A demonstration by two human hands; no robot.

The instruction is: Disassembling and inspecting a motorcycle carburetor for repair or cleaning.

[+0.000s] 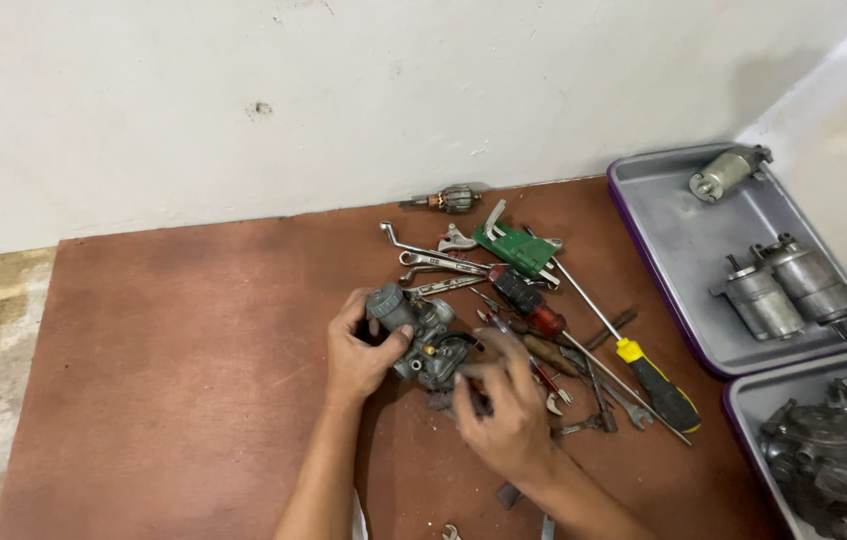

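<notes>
In the head view, the right hand (pixel 508 405) covers the near side of the grey metal carburettor (pixel 413 335), so whatever its fingertips pinch there, seemingly a small dark part or tool tip, cannot be made out. Small bits at the bottom edge are cut off, and the lower tray (pixel 743 405) of dark engine parts runs out of frame at the right. The work lies on a reddish-brown board (pixel 163 350) on a pale floor, against a scuffed white wall (pixel 243 90). The left hand (pixel 358 350) is wrapped round the carburettor's left end, fingers curled and closed on it, holding it just above the board. The right hand, half closed, touches the carburettor's right side. Just right of the carburettor lies a heap of spanners (pixel 433 262), a red-handled screwdriver (pixel 533 310) and a yellow-and-black screwdriver (pixel 655 385); a green tool (pixel 513 250) sits behind it. Far right of the carburettor, a grey tray (pixel 663 240) holds three starter motors (pixel 783 285). A small armature (pixel 448 200) rests by the wall.
</notes>
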